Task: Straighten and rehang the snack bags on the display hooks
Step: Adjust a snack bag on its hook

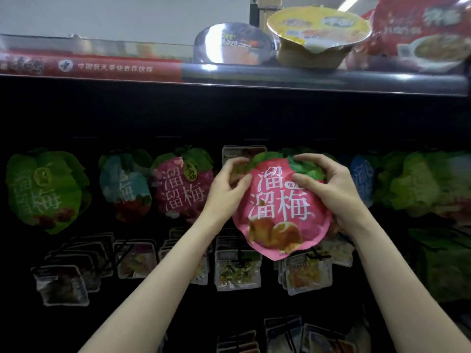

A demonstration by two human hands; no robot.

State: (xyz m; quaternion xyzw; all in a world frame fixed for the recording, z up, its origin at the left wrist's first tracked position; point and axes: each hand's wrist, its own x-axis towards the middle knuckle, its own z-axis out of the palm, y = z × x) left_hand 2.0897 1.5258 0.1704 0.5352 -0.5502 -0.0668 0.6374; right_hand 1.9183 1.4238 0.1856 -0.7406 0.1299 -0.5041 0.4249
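I see left hand (pixel 227 186) and right hand (pixel 325 184), fingers curled, holding pink bag (pixel 279 208) by upper edges, raised before top row, between magenta bag (pixel 182 184) and blue bag (pixel 362 178).

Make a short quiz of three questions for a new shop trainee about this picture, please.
1. True or false: both hands hold the pink bag.
2. Which sits on the top shelf? A) bottles B) noodle bowls C) shoes
3. What colour is the bag at the far left of the row?

Key: 1. True: left hand and right hand grip its upper edges. 2. B: noodle bowls. 3. Green: the green bag.
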